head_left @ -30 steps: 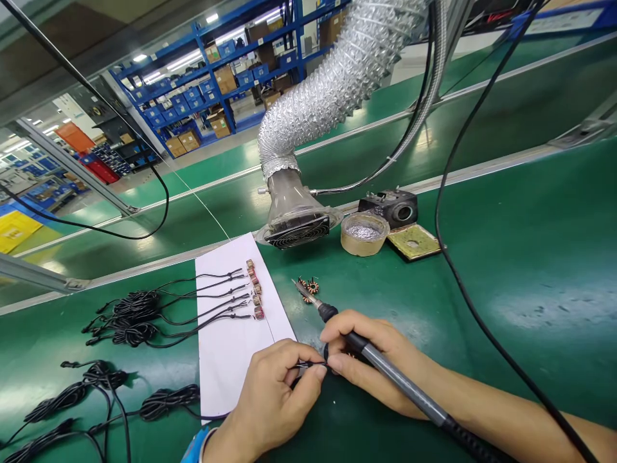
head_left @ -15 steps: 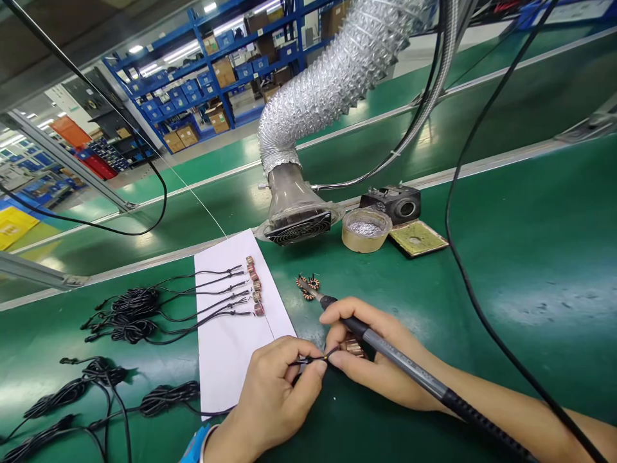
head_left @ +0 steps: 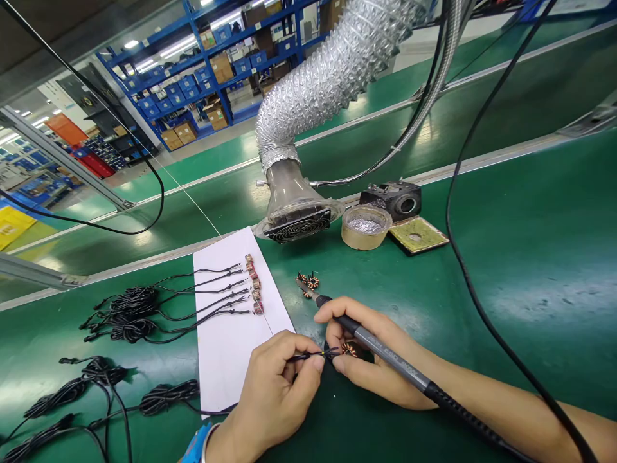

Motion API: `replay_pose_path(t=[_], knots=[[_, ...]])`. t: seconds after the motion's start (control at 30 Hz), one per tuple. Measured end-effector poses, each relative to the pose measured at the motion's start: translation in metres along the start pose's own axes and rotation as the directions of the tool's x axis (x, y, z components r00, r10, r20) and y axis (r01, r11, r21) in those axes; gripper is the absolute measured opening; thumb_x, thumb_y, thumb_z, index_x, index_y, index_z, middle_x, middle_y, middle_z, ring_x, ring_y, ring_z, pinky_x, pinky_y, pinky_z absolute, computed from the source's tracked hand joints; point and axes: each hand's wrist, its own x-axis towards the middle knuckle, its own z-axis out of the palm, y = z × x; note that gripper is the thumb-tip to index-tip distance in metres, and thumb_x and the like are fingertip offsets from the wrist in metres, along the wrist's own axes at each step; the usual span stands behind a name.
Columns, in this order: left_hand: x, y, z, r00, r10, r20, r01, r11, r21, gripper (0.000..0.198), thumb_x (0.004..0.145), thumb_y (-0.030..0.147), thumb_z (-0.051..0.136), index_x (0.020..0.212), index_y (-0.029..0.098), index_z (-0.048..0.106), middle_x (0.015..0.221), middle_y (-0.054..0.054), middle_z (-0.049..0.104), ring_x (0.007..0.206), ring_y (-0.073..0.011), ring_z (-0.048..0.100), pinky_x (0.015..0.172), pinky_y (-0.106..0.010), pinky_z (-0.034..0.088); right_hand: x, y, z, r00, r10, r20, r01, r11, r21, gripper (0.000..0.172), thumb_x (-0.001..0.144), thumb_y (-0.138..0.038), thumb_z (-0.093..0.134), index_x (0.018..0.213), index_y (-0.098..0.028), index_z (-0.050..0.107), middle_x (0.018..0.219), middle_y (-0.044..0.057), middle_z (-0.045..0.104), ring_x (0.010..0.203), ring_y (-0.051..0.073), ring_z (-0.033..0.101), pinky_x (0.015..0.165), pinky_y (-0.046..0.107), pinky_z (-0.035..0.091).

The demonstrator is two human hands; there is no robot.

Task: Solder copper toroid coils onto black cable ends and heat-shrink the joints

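Note:
My left hand [head_left: 282, 392] pinches a black cable [head_left: 303, 356] near its end, where thin wire ends fan out between both hands. My right hand [head_left: 393, 363] grips a soldering iron [head_left: 385, 352], its tip pointing up and left. A copper-wound ring coil [head_left: 349, 350] sits by the thumb and fingers of this same hand; how firmly they hold it is partly hidden. Just past the iron's tip, several small ring coils [head_left: 313, 281] lie on the green bench. Left of them, a white paper sheet [head_left: 224, 366] carries a row of coils [head_left: 255, 283] with black cables running leftward.
Bundled black cables [head_left: 132, 302] lie on the left. Behind my hands are a fume extraction hood [head_left: 289, 193] on a silver duct, a round tub [head_left: 364, 235], a dark iron stand [head_left: 395, 200] and a yellow sponge tray [head_left: 418, 236]. A black cord [head_left: 453, 212] hangs at right.
My right thumb and fingers have parted slightly from the wire ends, which now show spread apart. The coil by my right hand has turned, showing its ring face. The iron shifted slightly left.

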Motion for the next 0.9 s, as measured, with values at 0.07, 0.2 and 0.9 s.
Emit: replay_pose_path(t=[0.07, 0.2, 0.9], knots=[[0.0, -0.001, 0.001, 0.998, 0.053, -0.033, -0.053, 0.998, 0.02, 0.011, 0.085, 0.021, 0.056, 0.087, 0.018, 0.066, 0.07, -0.001, 0.059, 0.054, -0.0077, 0.049, 0.05, -0.019, 0.037, 0.0, 0.0, 0.0, 1.0, 0.004, -0.004, -0.003, 1.0, 0.019, 0.041, 0.075, -0.015, 0.056, 0.114, -0.022, 0.044, 0.081, -0.003, 0.054, 0.062, 0.007, 0.049, 0.058, 0.02, 0.041], [-0.002, -0.005, 0.003, 0.971, 0.212, -0.108, -0.202, 0.975, 0.094, 0.008, 0.081, 0.016, 0.061, 0.088, 0.016, 0.066, 0.066, 0.0, 0.06, 0.051, -0.0064, 0.048, 0.048, -0.017, 0.037, 0.001, 0.002, 0.003, 0.999, -0.001, -0.035, 0.002, 1.0, 0.014, 0.038, 0.077, -0.017, 0.057, 0.113, -0.022, 0.045, 0.08, -0.002, 0.057, 0.063, 0.008, 0.051, 0.058, 0.021, 0.042], [-0.003, -0.004, 0.002, 0.931, 0.346, -0.113, -0.305, 0.911, 0.276, 0.007, 0.085, 0.015, 0.055, 0.085, 0.016, 0.062, 0.062, 0.002, 0.055, 0.047, -0.0065, 0.046, 0.045, -0.019, 0.035, 0.002, 0.002, -0.011, 0.976, -0.036, 0.213, 0.024, 0.998, 0.058, 0.056, 0.08, -0.006, 0.053, 0.13, -0.024, 0.034, 0.102, 0.004, 0.051, 0.09, 0.012, 0.057, 0.072, 0.022, 0.05]])
